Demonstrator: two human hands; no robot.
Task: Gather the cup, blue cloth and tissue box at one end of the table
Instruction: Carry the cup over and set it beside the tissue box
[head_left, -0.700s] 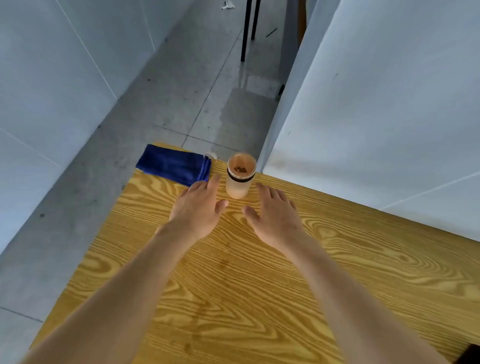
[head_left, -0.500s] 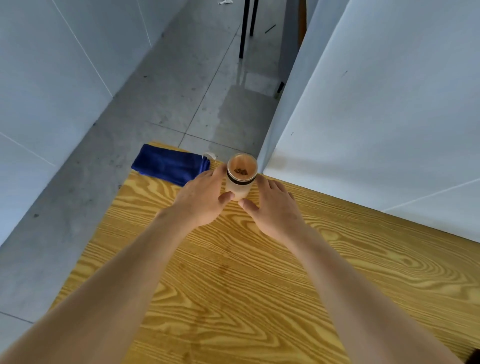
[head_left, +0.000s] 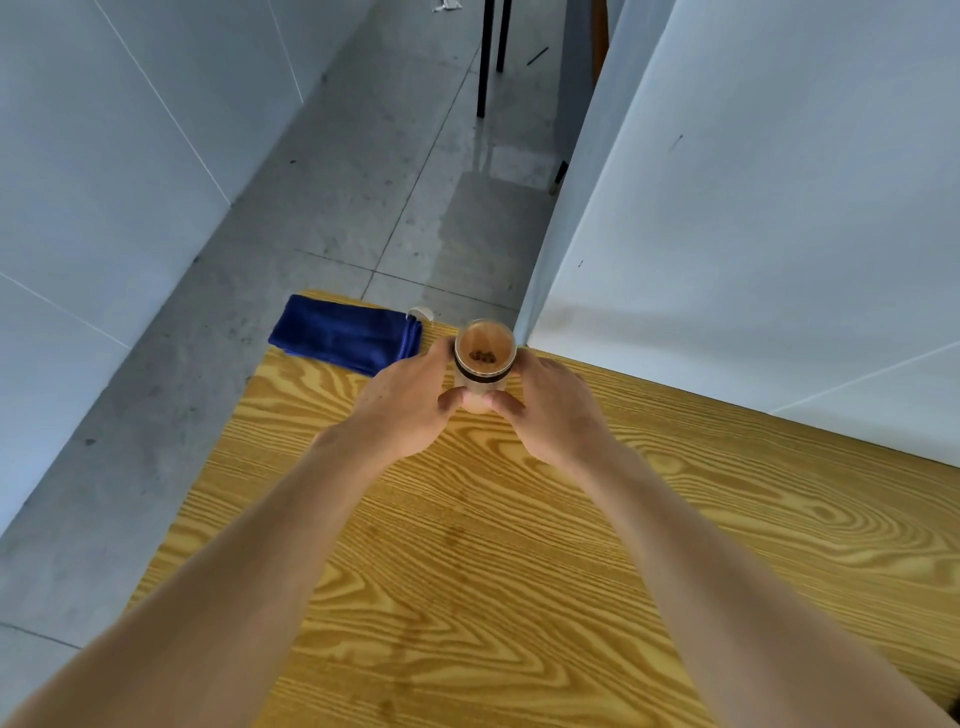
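A frosted cup with a dark band and some brown bits inside stands upright near the far end of the wooden table. My left hand wraps its left side and my right hand wraps its right side, thumbs meeting in front of the cup. A folded blue cloth lies at the table's far left corner, just left of the cup. No tissue box is in view.
A white wall panel runs along the table's far right side. Grey tiled floor lies past the far and left edges. Black furniture legs stand further back. A small white object peeks out behind the cloth.
Both hands have moved forward from the bare tabletop and closed around the cup from either side. The cup and cloth stay where they were.
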